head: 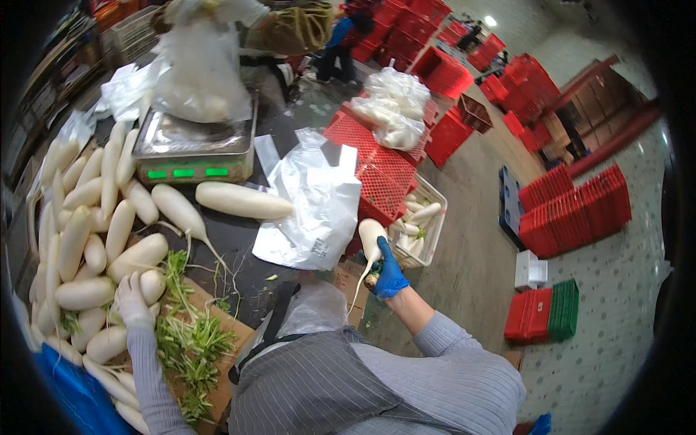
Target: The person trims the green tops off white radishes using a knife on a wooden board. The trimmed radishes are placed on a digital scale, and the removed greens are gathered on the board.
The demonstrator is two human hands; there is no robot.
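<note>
My left hand (131, 300), in a white glove, rests on the heap of white daikon radishes (84, 293), its fingers on a daikon (152, 285); whether it grips it I cannot tell. Out to the right, my right hand (387, 274), in a blue glove, holds a daikon (372, 237) whose thin root hangs down. Cut green radish tops (193, 348) lie on cardboard beside my left forearm. Two daikons (244, 199) (179, 209) lie near the scale, one with its tip on white plastic bags (315, 212).
A co-worker's hands hold a filled plastic bag (201, 76) at the weighing scale (193, 147). Bagged daikons (396, 106) sit on red crates (380, 168). A white crate (437, 228) of small radishes stands by my right hand. Stacked red crates (576, 217) stand farther right.
</note>
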